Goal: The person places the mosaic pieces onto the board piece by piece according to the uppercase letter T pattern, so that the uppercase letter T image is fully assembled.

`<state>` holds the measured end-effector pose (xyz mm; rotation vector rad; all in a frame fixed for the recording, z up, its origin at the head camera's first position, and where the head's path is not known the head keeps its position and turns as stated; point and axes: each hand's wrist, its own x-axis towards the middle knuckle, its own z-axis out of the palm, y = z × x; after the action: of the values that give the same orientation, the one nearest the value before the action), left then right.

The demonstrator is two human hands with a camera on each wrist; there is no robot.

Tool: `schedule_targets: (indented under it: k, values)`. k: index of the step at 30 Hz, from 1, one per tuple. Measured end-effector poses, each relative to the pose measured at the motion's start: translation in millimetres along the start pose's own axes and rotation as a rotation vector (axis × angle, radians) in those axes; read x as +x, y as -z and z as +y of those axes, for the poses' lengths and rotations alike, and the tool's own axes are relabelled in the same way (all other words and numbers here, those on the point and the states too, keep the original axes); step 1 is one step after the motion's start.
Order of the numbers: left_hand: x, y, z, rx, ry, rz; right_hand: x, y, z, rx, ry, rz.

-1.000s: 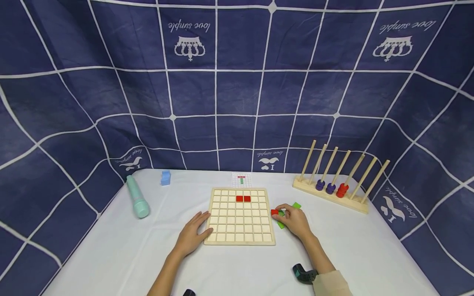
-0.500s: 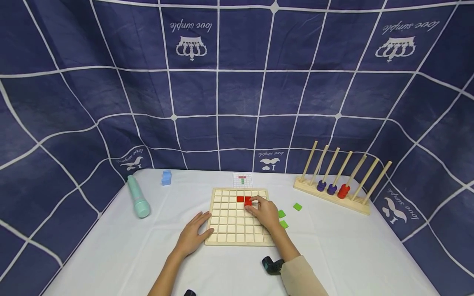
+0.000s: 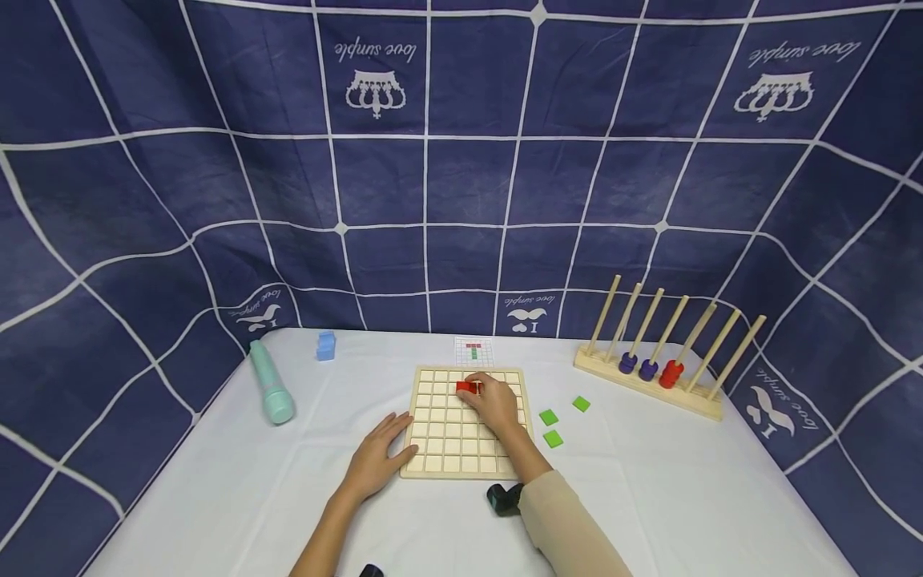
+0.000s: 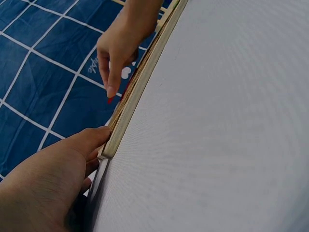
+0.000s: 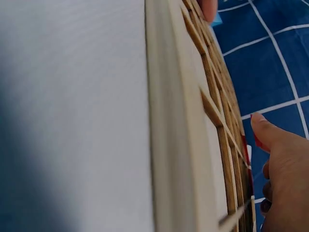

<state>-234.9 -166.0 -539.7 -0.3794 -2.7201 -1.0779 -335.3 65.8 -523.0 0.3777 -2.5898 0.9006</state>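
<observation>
The wooden grid board (image 3: pixel 433 457) lies flat on the white table. My right hand (image 3: pixel 499 405) is over its upper part, pinching a red square tile (image 3: pixel 465 387) between thumb and fingertips. In the right wrist view the thumb holds the tile (image 5: pixel 259 140) above the grid. Another bit of red (image 3: pixel 479 388) shows beside the fingers; the hand covers most of the cells there. My left hand (image 3: pixel 376 457) rests along the board's left edge, fingers extended and thumb touching the frame (image 4: pixel 126 113). Three green tiles (image 3: pixel 549 417) lie on the table right of the board.
A small pattern card (image 3: pixel 473 351) lies behind the board. A wooden peg rack (image 3: pixel 649 383) with purple and red beads stands at the back right. To the left are a mint-green microphone-shaped object (image 3: pixel 272 389) and a light-blue block (image 3: pixel 326 346). A patterned blue cloth (image 3: pixel 461 184) hangs behind.
My right hand has carried the red tile from beside the green tiles leftward over the board, to its upper rows. The left hand has stayed at the board's left edge.
</observation>
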Motion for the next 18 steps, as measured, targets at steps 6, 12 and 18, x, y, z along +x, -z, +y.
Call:
schedule_targets:
  k: [6,12,18]
  values:
    - [-0.5,0.8,1.1,-0.002,0.002,0.001,6.5,-7.1,-5.4,-0.041,-0.029,-0.036]
    - [-0.7,1.3,1.3,-0.004,-0.001,0.008,10.4,-13.6,-5.7,-0.096,-0.032,-0.06]
    - [-1.1,2.3,2.3,-0.009,0.001,0.003,10.3,-13.5,-8.6,-0.135,-0.044,-0.068]
